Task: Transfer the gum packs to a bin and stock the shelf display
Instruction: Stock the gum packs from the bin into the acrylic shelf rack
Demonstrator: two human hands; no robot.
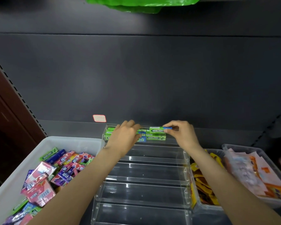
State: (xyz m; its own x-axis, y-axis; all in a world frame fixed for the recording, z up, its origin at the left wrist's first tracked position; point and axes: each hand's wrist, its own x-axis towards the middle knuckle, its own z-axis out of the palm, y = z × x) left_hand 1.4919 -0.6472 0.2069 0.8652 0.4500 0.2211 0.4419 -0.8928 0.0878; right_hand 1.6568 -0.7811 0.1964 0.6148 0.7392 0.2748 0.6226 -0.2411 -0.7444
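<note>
A dark grey metal shelf back panel (136, 75) is filling most of the view, with a green plastic bag (141, 2) hanging over its top edge. Below it, a clear acrylic tiered display rack (144, 172) is standing on the shelf, its steps running from the near edge up to the back. To its left, a large white translucent plastic bin (10, 181) is sitting just beside the rack and is holding a loose heap of mixed gum packs (55, 169) in pink, purple, blue and green. To the right of the rack, a clear tub of yellow sachets (201, 181) is standing against it, and a grey tub of pale and orange packets (256, 174) is lying further right.

Both forearms are reaching over the rack to its rearmost tier. There, a row of green Doublemint gum packs (155, 137) is lying stacked along the back step. The left hand (126, 135) is resting palm down on the left part of that row, fingers curled over the packs; whether it is gripping one cannot be told. The right hand (182, 133) is pinching the right end of a single green Doublemint pack (156, 130) between thumb and fingertips, holding it level on top of the stacked row, just to the right of the left hand's fingers.

A small red-edged white label (99, 118) is sticking to the back panel above and left of the hands.
</note>
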